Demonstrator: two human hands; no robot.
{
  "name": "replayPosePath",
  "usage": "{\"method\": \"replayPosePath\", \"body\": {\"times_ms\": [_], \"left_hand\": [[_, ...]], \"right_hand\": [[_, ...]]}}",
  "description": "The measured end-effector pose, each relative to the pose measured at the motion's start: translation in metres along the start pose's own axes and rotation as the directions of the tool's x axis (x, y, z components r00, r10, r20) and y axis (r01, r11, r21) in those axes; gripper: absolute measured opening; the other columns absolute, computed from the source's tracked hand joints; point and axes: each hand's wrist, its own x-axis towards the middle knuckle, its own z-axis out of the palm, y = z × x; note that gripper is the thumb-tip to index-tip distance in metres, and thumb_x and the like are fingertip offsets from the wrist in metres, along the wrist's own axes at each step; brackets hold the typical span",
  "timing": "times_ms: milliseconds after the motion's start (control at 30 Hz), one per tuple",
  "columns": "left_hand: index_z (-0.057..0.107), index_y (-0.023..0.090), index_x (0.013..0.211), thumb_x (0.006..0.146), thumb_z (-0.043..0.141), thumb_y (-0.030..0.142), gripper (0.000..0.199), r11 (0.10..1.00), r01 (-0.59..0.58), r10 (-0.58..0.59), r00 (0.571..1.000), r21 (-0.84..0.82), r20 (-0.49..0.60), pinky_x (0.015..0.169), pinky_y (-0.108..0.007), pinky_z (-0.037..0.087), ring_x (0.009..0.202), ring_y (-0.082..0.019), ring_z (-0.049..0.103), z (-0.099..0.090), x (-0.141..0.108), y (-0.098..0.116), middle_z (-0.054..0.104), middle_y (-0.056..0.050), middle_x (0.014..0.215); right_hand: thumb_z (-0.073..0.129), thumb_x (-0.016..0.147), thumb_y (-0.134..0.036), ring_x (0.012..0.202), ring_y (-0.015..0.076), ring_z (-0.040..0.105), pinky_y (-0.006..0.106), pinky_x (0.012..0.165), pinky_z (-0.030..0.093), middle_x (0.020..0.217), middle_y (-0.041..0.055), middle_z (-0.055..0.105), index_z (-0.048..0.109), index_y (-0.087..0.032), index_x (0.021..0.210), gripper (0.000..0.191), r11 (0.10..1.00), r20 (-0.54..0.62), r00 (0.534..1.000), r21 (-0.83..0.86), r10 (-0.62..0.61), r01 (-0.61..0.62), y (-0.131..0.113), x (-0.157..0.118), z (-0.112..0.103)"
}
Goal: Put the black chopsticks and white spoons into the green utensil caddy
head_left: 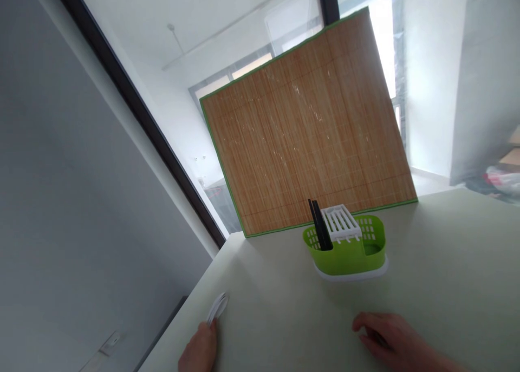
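Near the left edge of the table (280, 318), the left hand (200, 347) clamps spoons (218, 307) — likely light, stiff, best held by handles; right hand (396, 337) curled, contents unclear.

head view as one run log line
left hand: holding pale spoon-like utensils | right hand: partly curled, apart from green-and-white plastic caddy | slim black chopsticks: standing tilted in caddy

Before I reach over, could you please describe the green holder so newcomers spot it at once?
Across the pale table, find the large bamboo mat. The green holder stands before it, beyond the right hand; its white slotted rack and tall black sticks set it apart.
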Motion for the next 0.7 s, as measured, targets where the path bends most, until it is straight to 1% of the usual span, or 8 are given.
{"method": "replayPosePath", "body": {"times_ms": [67, 167, 267, 333, 433, 500, 567, 700], "left_hand": [[0.053, 0.017, 0.091, 0.093, 0.014, 0.044, 0.048, 0.998, 0.057, -0.057, 0.998, -0.014, 0.004, 0.075, -0.042, 0.045, 0.093, -0.032, 0.064, 0.000, 0.004, 0.000, 0.067, -0.016, 0.096], [0.054, 0.014, 0.097, 0.093, 0.013, 0.042, 0.050, 0.996, 0.087, -0.088, 0.996, -0.024, -0.022, 0.073, -0.043, 0.045, 0.091, -0.033, 0.064, 0.001, 0.005, 0.003, 0.067, -0.017, 0.095], [0.054, 0.012, 0.102, 0.093, 0.012, 0.039, 0.051, 0.996, 0.090, -0.091, 0.994, -0.020, -0.068, 0.070, -0.043, 0.045, 0.087, -0.034, 0.064, 0.001, 0.002, 0.007, 0.067, -0.018, 0.092], [0.056, 0.011, 0.102, 0.093, 0.014, 0.038, 0.051, 0.996, 0.092, -0.090, 0.989, 0.013, -0.118, 0.069, -0.043, 0.044, 0.086, -0.034, 0.064, 0.002, -0.001, 0.010, 0.066, -0.018, 0.092], [0.061, 0.010, 0.100, 0.092, 0.019, 0.036, 0.050, 0.991, 0.087, -0.064, 0.976, 0.103, -0.210, 0.069, -0.042, 0.044, 0.090, -0.034, 0.062, 0.001, -0.005, 0.013, 0.064, -0.020, 0.095], [0.063, 0.010, 0.100, 0.092, 0.021, 0.035, 0.050, 0.985, 0.088, -0.051, 0.968, 0.145, -0.245, 0.069, -0.041, 0.044, 0.094, -0.035, 0.059, 0.000, -0.007, 0.014, 0.062, -0.020, 0.100], [0.064, 0.010, 0.101, 0.091, 0.021, 0.038, 0.052, 0.983, 0.101, -0.062, 0.967, 0.150, -0.246, 0.071, -0.041, 0.044, 0.099, -0.036, 0.057, -0.001, -0.007, 0.014, 0.060, -0.020, 0.104], [0.063, 0.011, 0.103, 0.090, 0.023, 0.049, 0.057, 0.985, 0.129, -0.104, 0.973, 0.114, -0.207, 0.075, -0.043, 0.044, 0.101, -0.036, 0.055, -0.008, -0.007, 0.012, 0.059, -0.019, 0.108]], "right_hand": [[0.045, 0.083, -0.022, 0.062, 0.0140, 0.058, 0.022, 0.061, 0.039, 0.070, -0.0017, 0.065, 0.062, -0.025, 0.097, 0.023, 1.000, 0.006, 1.000, 0.008, -0.006, 0.006, 0.000, 0.000, 0.000], [0.045, 0.083, -0.021, 0.064, 0.0146, 0.059, 0.023, 0.063, 0.039, 0.071, -0.0010, 0.065, 0.062, -0.025, 0.097, 0.023, 1.000, 0.000, 1.000, -0.008, -0.021, 0.021, -0.001, 0.000, 0.000], [0.045, 0.082, -0.019, 0.066, 0.0150, 0.059, 0.024, 0.063, 0.039, 0.073, -0.0006, 0.066, 0.061, -0.024, 0.096, 0.023, 0.999, 0.001, 0.999, -0.029, -0.034, 0.034, -0.002, 0.000, -0.001], [0.045, 0.081, -0.018, 0.066, 0.0149, 0.059, 0.024, 0.063, 0.039, 0.074, -0.0006, 0.066, 0.061, -0.024, 0.096, 0.023, 0.999, 0.003, 0.999, -0.034, -0.040, 0.040, -0.002, -0.001, -0.001], [0.045, 0.081, -0.018, 0.065, 0.0145, 0.058, 0.023, 0.062, 0.038, 0.074, -0.0007, 0.065, 0.061, -0.024, 0.094, 0.022, 0.998, 0.002, 0.999, -0.043, -0.050, 0.050, -0.003, -0.001, -0.002], [0.046, 0.081, -0.017, 0.064, 0.0144, 0.058, 0.023, 0.061, 0.038, 0.072, -0.0008, 0.065, 0.062, -0.024, 0.092, 0.021, 0.997, 0.000, 0.998, -0.055, -0.055, 0.055, -0.003, -0.001, -0.002], [0.045, 0.081, -0.017, 0.064, 0.0144, 0.058, 0.023, 0.062, 0.038, 0.073, -0.0007, 0.065, 0.062, -0.023, 0.091, 0.020, 0.996, -0.005, 0.998, -0.060, -0.062, 0.061, -0.003, -0.001, -0.002], [0.045, 0.081, -0.017, 0.065, 0.0141, 0.058, 0.023, 0.062, 0.038, 0.073, -0.0005, 0.065, 0.062, -0.023, 0.091, 0.021, 0.996, -0.005, 0.998, -0.051, -0.069, 0.068, -0.002, 0.000, -0.001]]}}
